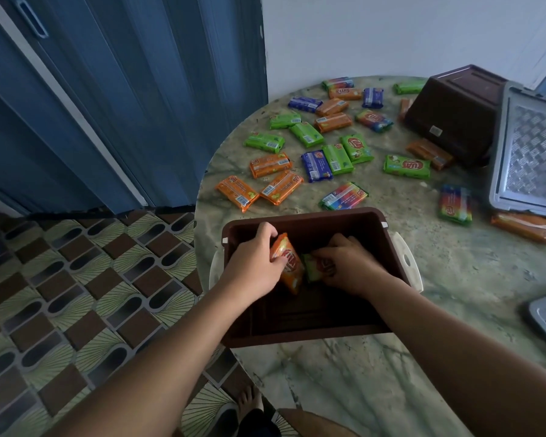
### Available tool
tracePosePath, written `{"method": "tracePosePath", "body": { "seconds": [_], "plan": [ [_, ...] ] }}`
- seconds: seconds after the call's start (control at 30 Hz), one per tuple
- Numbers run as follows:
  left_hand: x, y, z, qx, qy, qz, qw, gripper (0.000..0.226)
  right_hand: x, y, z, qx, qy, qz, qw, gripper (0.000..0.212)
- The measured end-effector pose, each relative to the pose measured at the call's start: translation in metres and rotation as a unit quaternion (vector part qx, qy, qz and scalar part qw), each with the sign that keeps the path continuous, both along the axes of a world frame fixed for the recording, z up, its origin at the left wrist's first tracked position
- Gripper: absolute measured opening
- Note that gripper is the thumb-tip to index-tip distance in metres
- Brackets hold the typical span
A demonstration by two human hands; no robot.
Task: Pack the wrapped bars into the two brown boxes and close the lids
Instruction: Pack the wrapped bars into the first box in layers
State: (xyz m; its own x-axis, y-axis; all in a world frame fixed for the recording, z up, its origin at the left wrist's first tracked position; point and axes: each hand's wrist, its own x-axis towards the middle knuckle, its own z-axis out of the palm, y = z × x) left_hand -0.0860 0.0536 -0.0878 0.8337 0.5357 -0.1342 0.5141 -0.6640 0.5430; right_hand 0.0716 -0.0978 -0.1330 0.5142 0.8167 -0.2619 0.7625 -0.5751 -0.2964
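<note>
Both my hands are down inside the near brown box [309,337] on the marbled table [454,279]. My left hand [259,260] grips an orange bar [289,271] standing on its end, tilted. My right hand [347,266] holds what looks like a green bar [311,269], half hidden under my fingers. Loose bars [328,143] in orange, green, blue and rainbow wrappers lie scattered farther out. The second brown box [454,111] lies tipped over at far right, a grey lid [530,152] beside it.
</note>
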Motion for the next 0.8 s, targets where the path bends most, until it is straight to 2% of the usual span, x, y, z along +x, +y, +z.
{"method": "tracePosePath", "body": {
  "seconds": [0.1, 0.23, 0.33, 0.4, 0.5, 0.67, 0.8],
  "plan": [
    [-0.006, -0.006, -0.004, 0.125, 0.065, -0.044, 0.989, 0.043, 0.0, 0.0, 0.0, -0.002, 0.002, 0.0, 1.0, 0.061],
    [-0.003, -0.02, -0.003, 0.216, 0.186, -0.055, 0.957, 0.053, 0.001, 0.0, 0.001, -0.004, -0.004, 0.003, 1.0, 0.062],
    [0.005, -0.021, 0.0, 0.307, 0.188, -0.129, 0.924, 0.062, 0.001, -0.001, 0.001, 0.007, -0.008, -0.005, 1.0, 0.062],
    [0.011, -0.014, -0.006, 0.258, 0.18, -0.187, 0.931, 0.053, 0.001, -0.001, 0.0, 0.022, -0.009, -0.011, 1.0, 0.06],
    [0.012, -0.006, -0.017, 0.172, 0.177, -0.193, 0.95, 0.043, 0.001, 0.0, -0.002, 0.019, -0.012, -0.01, 1.0, 0.058],
    [0.009, -0.006, -0.035, 0.208, 0.115, -0.138, 0.961, 0.032, 0.001, -0.001, -0.002, 0.015, -0.014, -0.011, 1.0, 0.058],
    [0.013, -0.005, -0.042, 0.225, 0.1, -0.142, 0.959, 0.023, 0.002, 0.0, -0.001, 0.019, -0.011, 0.001, 1.0, 0.053]
  ]
}}
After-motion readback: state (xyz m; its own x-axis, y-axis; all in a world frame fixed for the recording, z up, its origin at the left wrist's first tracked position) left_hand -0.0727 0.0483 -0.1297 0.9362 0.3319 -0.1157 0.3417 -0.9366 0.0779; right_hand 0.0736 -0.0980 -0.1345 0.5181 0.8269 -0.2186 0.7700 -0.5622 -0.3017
